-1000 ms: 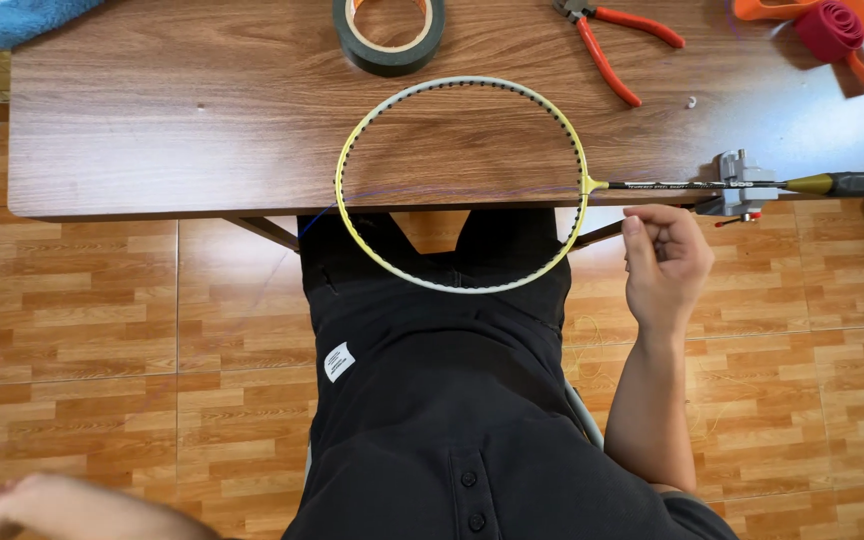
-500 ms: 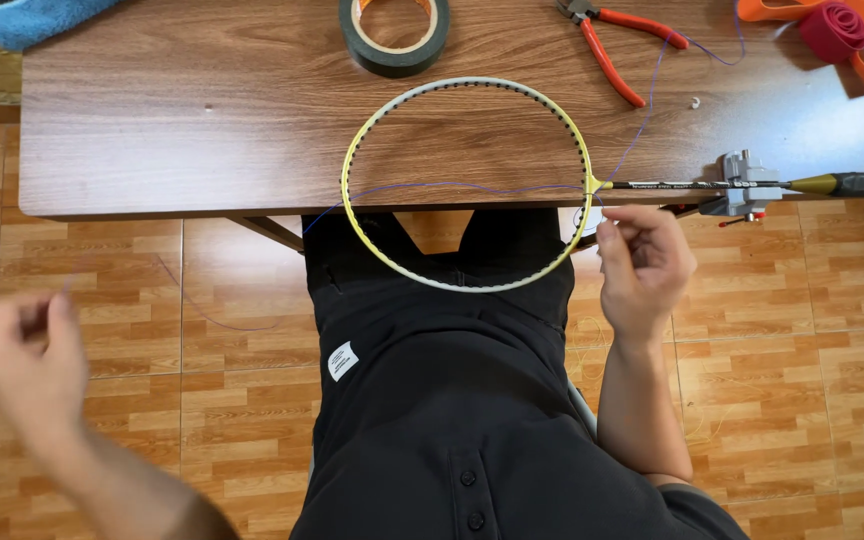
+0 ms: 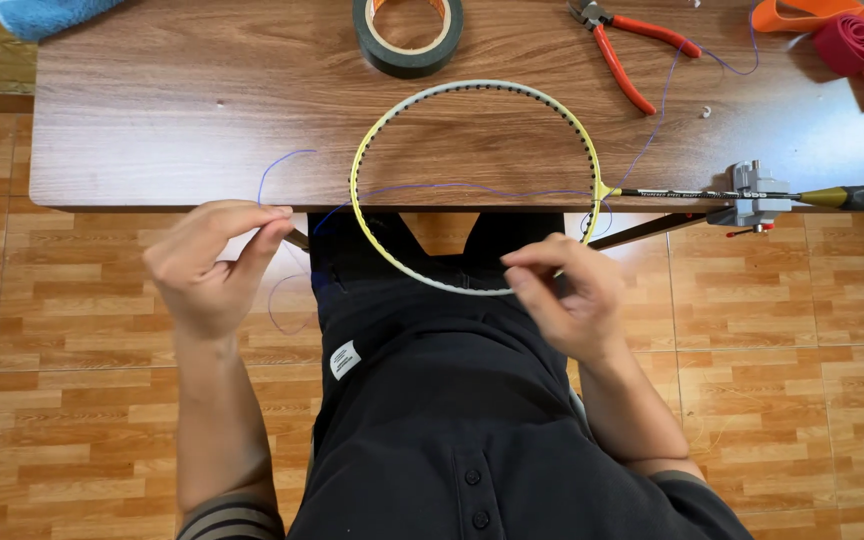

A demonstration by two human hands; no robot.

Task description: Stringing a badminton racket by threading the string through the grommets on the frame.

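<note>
- Badminton racket (image 3: 472, 92): an unstrung yellow-and-white frame lying flat on the table (image 3: 172, 110), its head overhanging the near edge above the person's lap; its thin dark shaft runs to the right along the table edge.
- Purple string (image 3: 452, 188): one thin strand crosses the racket head from side to side, leaves the left rim, and loops down towards the left hand; another length climbs from the racket's throat across the table towards the pliers.
- Left hand (image 3: 210, 268): below the table's near edge, left of the racket head, thumb and forefinger pinched together on the purple string.
- Right hand (image 3: 564, 292): just beneath the lower rim of the racket head, fingers curled inward and narrow; whether it grips the string cannot be told.
- Clamp (image 3: 752, 195): a small grey metal vice at the table edge, closed around the racket shaft near the handle.
- Pliers (image 3: 632, 48): red-handled, lying on the table beyond the racket, with the string running beside them.
- Tape roll (image 3: 408, 38): dark, lying flat at the far side, just beyond the racket head.
- Grip tape (image 3: 847, 38): a red roll lying on an orange strip at the far right corner.
- Blue cloth (image 3: 47, 14): at the far left corner.
</note>
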